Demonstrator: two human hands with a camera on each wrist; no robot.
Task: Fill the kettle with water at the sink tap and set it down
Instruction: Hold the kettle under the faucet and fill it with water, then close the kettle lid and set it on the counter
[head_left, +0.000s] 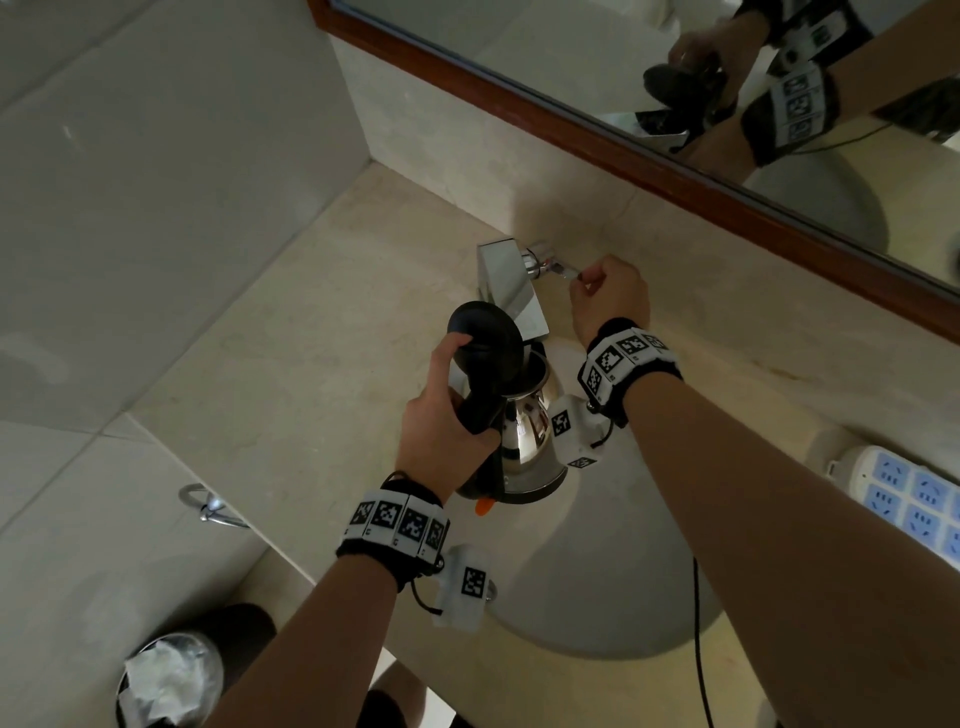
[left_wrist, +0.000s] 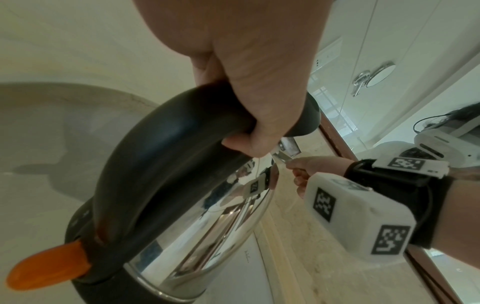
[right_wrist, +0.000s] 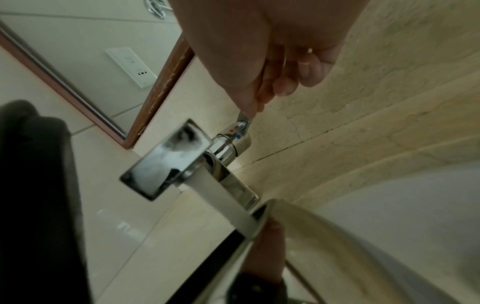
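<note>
A shiny steel kettle (head_left: 527, 441) with a black handle (left_wrist: 166, 148) and an orange switch (left_wrist: 46, 267) hangs over the sink basin (head_left: 613, 571). Its black lid (head_left: 488, 338) stands raised, and the open mouth sits just below the chrome tap spout (head_left: 514, 296). My left hand (head_left: 441, 415) grips the handle (head_left: 480, 410), thumb on the lid. My right hand (head_left: 608, 301) pinches the thin tap lever (head_left: 563, 270) to the right of the spout; the right wrist view shows the lever (right_wrist: 242, 119) between fingertip and thumb. I see no water stream.
A wood-framed mirror (head_left: 675, 145) runs along the back wall above the beige stone counter (head_left: 311, 338). A blue and white power strip (head_left: 904, 499) lies at the right. A lined bin (head_left: 166, 680) stands on the floor at lower left. A black cable (head_left: 698, 649) hangs over the basin.
</note>
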